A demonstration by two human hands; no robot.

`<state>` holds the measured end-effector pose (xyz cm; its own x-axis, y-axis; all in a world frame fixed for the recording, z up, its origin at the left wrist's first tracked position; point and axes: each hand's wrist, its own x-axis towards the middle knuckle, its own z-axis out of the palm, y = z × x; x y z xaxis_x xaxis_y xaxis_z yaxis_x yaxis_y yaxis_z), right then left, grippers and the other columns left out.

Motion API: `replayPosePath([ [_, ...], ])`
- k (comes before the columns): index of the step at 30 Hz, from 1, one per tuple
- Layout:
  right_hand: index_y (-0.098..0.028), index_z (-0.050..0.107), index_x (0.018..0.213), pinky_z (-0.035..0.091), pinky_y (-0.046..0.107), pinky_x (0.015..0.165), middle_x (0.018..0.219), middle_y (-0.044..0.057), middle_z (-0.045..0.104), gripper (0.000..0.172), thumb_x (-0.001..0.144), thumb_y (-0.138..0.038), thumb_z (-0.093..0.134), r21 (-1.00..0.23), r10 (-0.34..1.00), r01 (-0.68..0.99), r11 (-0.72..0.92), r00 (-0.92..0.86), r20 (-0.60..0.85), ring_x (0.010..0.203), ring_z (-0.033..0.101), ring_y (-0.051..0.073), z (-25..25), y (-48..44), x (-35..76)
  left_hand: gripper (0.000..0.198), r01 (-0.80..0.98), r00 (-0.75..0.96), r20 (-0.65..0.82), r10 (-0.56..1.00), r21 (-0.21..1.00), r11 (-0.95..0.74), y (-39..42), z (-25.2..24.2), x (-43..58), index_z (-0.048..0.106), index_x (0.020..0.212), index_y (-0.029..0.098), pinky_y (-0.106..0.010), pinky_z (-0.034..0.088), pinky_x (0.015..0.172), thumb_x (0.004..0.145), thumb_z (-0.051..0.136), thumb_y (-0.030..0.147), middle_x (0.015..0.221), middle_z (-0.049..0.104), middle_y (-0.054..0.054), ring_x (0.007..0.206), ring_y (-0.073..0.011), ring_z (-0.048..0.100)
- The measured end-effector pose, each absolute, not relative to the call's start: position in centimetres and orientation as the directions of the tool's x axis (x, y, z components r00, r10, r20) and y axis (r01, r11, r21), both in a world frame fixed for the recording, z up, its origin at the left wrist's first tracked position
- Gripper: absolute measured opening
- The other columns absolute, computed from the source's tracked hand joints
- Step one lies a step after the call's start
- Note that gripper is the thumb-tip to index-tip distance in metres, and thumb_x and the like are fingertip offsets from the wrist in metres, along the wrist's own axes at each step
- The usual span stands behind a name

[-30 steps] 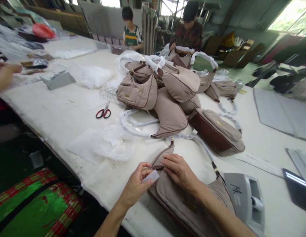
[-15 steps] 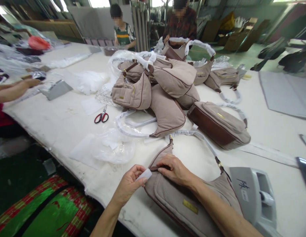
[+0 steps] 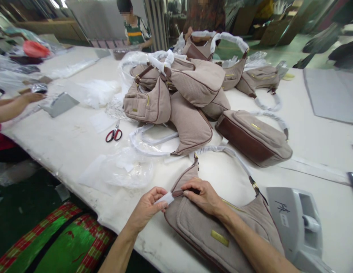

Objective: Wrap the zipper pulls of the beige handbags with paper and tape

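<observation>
A taupe corduroy handbag (image 3: 195, 227) with dark piping and a gold plate lies on the white table in front of me. Its strap (image 3: 235, 156), wrapped in white material, loops away behind it. My left hand (image 3: 146, 208) pinches a small translucent white strip (image 3: 166, 198) at the bag's left end. The strip's far tip is at the bag's edge; whether it is attached there I cannot tell. My right hand (image 3: 203, 195) rests on the top of the bag, thumb and fingers gripping the fabric near the zipper's left end.
A pile of similar handbags (image 3: 190, 121) is ahead, with another bag (image 3: 254, 138) to its right. Red-handled scissors (image 3: 114, 134) and clear plastic bags (image 3: 128, 167) lie left. A grey tape dispenser (image 3: 293, 220) stands right. Co-workers are across the table and at the left.
The view has shifted slightly. Both hands keep nearly the same places on the bag, and the white strip lies a little flatter in my left hand.
</observation>
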<state>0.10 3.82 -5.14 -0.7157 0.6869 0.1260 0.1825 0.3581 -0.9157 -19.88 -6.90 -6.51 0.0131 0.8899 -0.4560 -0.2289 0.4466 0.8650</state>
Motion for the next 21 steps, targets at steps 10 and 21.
replayPosePath([
  [10,-0.020,0.065,0.096,0.043,0.029,0.079,0.091,0.005,0.066,0.019,0.081,-0.028,0.057,-0.915,0.626,0.147,0.375,-0.768,0.133,0.087,0.057,0.016,-4.7,4.4,0.6,0.027,-0.205,0.054,-0.429,0.902,0.879,0.430,-4.7,-5.8,-17.0,0.053,0.089,0.016,-0.020,0.044,0.057,0.071,0.066,0.030,0.082,0.060,-0.002,0.068,-0.0102,0.053],
  [21,-0.017,0.064,0.093,0.037,0.026,0.055,0.067,0.003,0.062,0.037,0.077,-0.048,0.052,-0.628,0.761,0.758,0.176,-0.509,-0.402,0.062,0.055,0.017,-7.3,2.9,7.6,0.023,0.015,0.031,-0.258,0.966,0.966,0.258,-1.8,-6.8,-16.7,0.057,0.087,0.016,-0.026,0.042,0.073,0.068,0.065,0.025,0.081,0.062,-0.003,0.078,-0.0158,0.055],
])
